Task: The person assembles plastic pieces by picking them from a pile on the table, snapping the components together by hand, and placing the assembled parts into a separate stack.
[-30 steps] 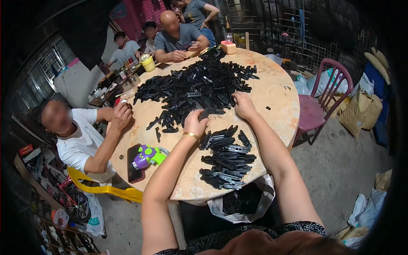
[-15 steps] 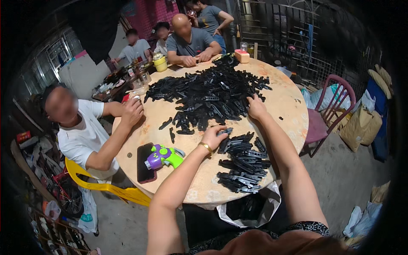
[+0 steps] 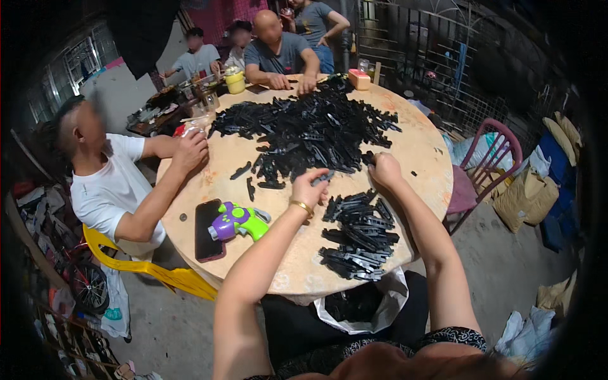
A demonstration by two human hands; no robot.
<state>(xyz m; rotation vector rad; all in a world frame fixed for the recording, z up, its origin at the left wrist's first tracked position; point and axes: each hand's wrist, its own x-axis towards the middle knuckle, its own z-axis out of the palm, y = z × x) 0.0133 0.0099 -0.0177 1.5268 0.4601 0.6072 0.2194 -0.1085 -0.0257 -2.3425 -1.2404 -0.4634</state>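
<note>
A large heap of narrow black plastic pieces (image 3: 304, 133) covers the far middle of the round table (image 3: 424, 190). My left hand (image 3: 306, 186), with a gold bracelet at the wrist, is closed on a slim dark grey plastic piece (image 3: 323, 178) just in front of the heap. At the heap's right edge, my right hand (image 3: 385, 170) has its fingers curled in, with a small black plastic piece (image 3: 367, 157) at the fingertips. Between my forearms lie neat rows of the same pieces (image 3: 360, 234), laid side by side near the table's front edge.
An open white bag (image 3: 396, 301) holding black pieces sits at my lap. Left of my forearm are a phone (image 3: 209, 231) and a purple-green toy gun (image 3: 239, 220). A person in white sits at the left; others are across the table. A maroon chair (image 3: 491, 161) stands right.
My left hand has lifted off the rows and moved left toward the heap, keeping the grey piece. My right hand has drawn back slightly, its fingers now curled. The person at left has turned their head.
</note>
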